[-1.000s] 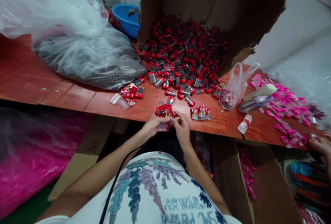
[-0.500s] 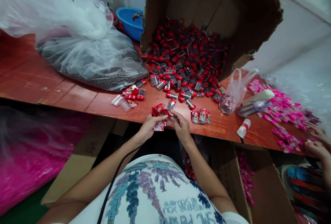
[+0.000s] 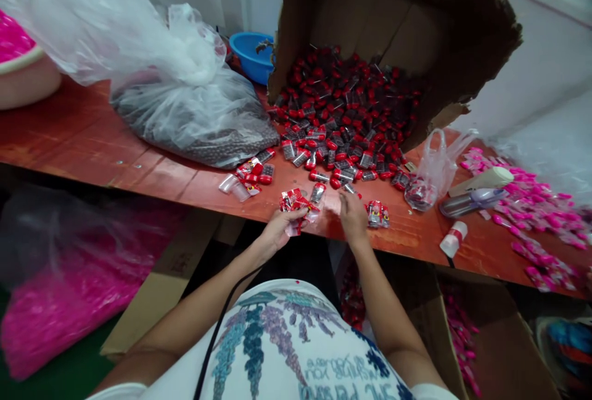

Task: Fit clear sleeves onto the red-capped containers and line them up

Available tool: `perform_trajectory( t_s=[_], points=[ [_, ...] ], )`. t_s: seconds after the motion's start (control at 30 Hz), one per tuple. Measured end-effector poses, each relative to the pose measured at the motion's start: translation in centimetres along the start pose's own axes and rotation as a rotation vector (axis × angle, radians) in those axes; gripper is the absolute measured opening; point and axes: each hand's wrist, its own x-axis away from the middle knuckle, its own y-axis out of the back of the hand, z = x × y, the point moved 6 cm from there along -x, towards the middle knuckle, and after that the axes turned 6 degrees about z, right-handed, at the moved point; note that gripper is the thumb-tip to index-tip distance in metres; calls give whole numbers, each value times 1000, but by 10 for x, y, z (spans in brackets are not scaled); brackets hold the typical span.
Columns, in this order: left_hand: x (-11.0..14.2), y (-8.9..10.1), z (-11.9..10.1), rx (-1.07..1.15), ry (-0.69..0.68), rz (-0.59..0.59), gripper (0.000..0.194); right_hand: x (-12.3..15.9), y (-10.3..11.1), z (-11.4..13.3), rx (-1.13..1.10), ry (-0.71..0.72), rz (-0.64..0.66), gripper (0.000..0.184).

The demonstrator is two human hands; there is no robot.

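My left hand (image 3: pixel 276 230) is closed on several red printed wrappers (image 3: pixel 291 200), fanned out above the table's front edge. My right hand (image 3: pixel 354 221) is at the edge, thumb and fingers partly visible and seemingly apart, with nothing seen between them. Just beyond its fingertips lies a small clear tube with a red cap and dark contents (image 3: pixel 350 189). A similar tube (image 3: pixel 317 193) lies between the hands, beside the wrappers. Right of my right hand, a few filled red packets (image 3: pixel 378 214) lie in a row, partly covered by the hand.
A tipped cardboard box (image 3: pixel 467 48) spills many red-capped tubes (image 3: pixel 342 116) onto the red table (image 3: pixel 176 184). Left stands a bulky clear bag of dark beads (image 3: pixel 194 116), with a blue basin (image 3: pixel 254 58) behind. Pink pieces (image 3: pixel 536 203), a white-and-red roll (image 3: pixel 453 238) and a plastic bag (image 3: pixel 430 172) lie right.
My right hand has left the wrappers and moved right, toward the loose tubes. My left hand still holds the wrappers. The view has shifted left, and the co-worker's hands have gone out of sight.
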Motion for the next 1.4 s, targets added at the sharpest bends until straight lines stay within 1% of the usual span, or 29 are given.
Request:
perform_trajectory(
  t_s=[0.03,0.07,0.13,0.17,0.23,0.37,0.47,0.6,0.63,0.7,0.73,0.77,0.83,0.87,0.9,0.97,1.03,1.1,1.17,1.2,1.3,1.37,1.4],
  points=[
    [1,1,-2,18,8,-20,11,-7,5,-10,131,-73,-37,33],
    [2,1,-3,39,17,-34,8,-14,6,-17,243,-133,-41,35],
    [3,1,-6,87,43,-40,4,-22,2,-24,381,-181,24,43],
    [4,1,-7,115,56,-37,4,-24,-3,-22,411,-171,63,47],
    [4,1,-8,165,80,-35,6,-21,-15,-11,433,-112,122,50],
    [1,5,-11,225,103,-34,7,1,-33,17,457,13,187,41],
    [0,10,-12,251,114,-45,6,18,-33,27,454,61,236,37],
    [-1,16,-12,247,129,-66,5,33,-23,25,441,56,320,43],
    [-1,16,-12,242,134,-66,4,35,-20,25,446,39,312,41],
    [-2,16,-9,235,143,-58,4,38,-12,26,448,-7,243,36],
    [-2,15,-8,233,148,-53,4,39,-9,27,439,-33,197,38],
    [-1,13,-6,232,152,-51,5,39,-8,29,425,-60,159,43],
    [-1,9,-4,234,155,-49,7,37,-12,32,388,-105,131,54],
    [0,7,-3,236,153,-49,8,36,-16,33,371,-112,135,56],
    [1,5,-3,238,152,-47,10,35,-20,35,356,-104,142,54],
    [3,0,-4,238,151,-34,11,33,-30,38,323,-51,142,44],
    [4,-1,-8,235,143,-25,12,34,-39,40,257,37,132,31],
    [5,1,-11,226,128,-36,11,35,-45,40,128,108,123,22],
    [4,7,-15,215,105,-55,11,38,-46,37,-59,119,105,25],
    [3,10,-16,211,93,-60,11,39,-44,35,-170,92,81,31],
    [-2,16,-17,199,63,-61,11,44,-37,30,-569,-52,20,47],
    [-4,17,-17,190,55,-65,11,49,-33,36,-797,-109,34,49],
    [-5,16,-16,184,51,-71,10,51,-31,41,-863,-112,52,48]
  ],
)
